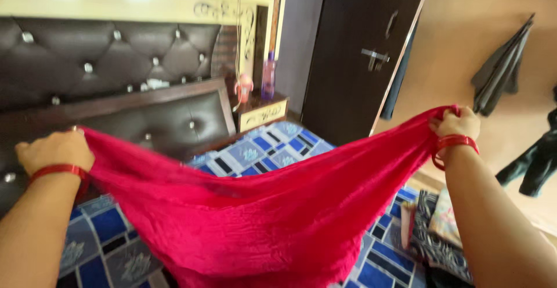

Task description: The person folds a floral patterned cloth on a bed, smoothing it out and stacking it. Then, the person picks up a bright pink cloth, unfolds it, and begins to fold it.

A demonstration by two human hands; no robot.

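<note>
Head view: both fists are clenched on a crinkled crimson-pink cotton cloth (255,218). The left hand (55,150) pinches one corner at mid left, the right hand (456,124) the other at mid right. Its long axis runs hand to hand, sagging centre-frame over the blue-checked bedsheet (264,149); the lower hem is cut off.

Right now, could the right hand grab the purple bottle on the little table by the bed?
Probably not. The right hand is shut on the red cloth, stretched out to the left hand, and the purple bottle stands well beyond, across the bed.
</note>
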